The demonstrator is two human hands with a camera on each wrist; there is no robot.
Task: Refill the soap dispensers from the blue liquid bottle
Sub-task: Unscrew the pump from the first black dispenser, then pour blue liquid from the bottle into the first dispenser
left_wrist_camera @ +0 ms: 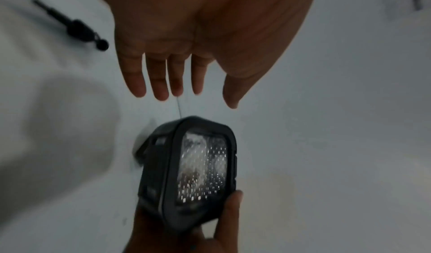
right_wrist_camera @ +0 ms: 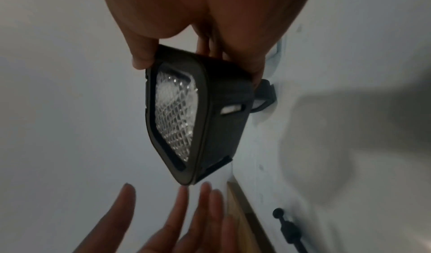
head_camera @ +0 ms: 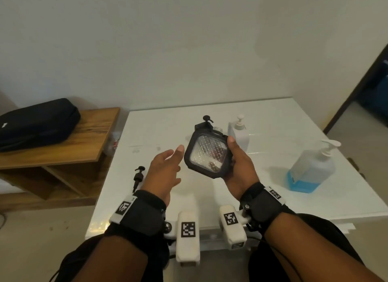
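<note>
The right hand [head_camera: 239, 168] grips a black-framed soap dispenser [head_camera: 206, 156] with a clear, diamond-textured body, held tilted above the middle of the white worktop [head_camera: 273, 122]. Its thumb lies along the frame's right edge and the fingers curl behind; the dispenser's base faces the head camera. The left hand [head_camera: 165, 166] hovers at about 9 o'clock of the dispenser, fingers straight and spread, holding nothing, its fingertips just short of the frame.

At 12 o'clock behind the held dispenser, partly hidden by it, stands a second black pump top [head_camera: 207, 119], and just right of that a white pump dispenser [head_camera: 239, 132]. The blue liquid bottle [head_camera: 310, 170], clear with blue liquid low in it and a white pump, stands at 3 o'clock, well apart from both hands. A loose black pump head [head_camera: 138, 177] with its tube lies on the worktop at 8 o'clock, just beside the left wrist.

Off the worktop at 9 to 10 o'clock a wooden shelf [head_camera: 88, 139] carries a black zip case [head_camera: 37, 124]. Between shelf and worktop something small with red marking shows, too blurred to tell.
</note>
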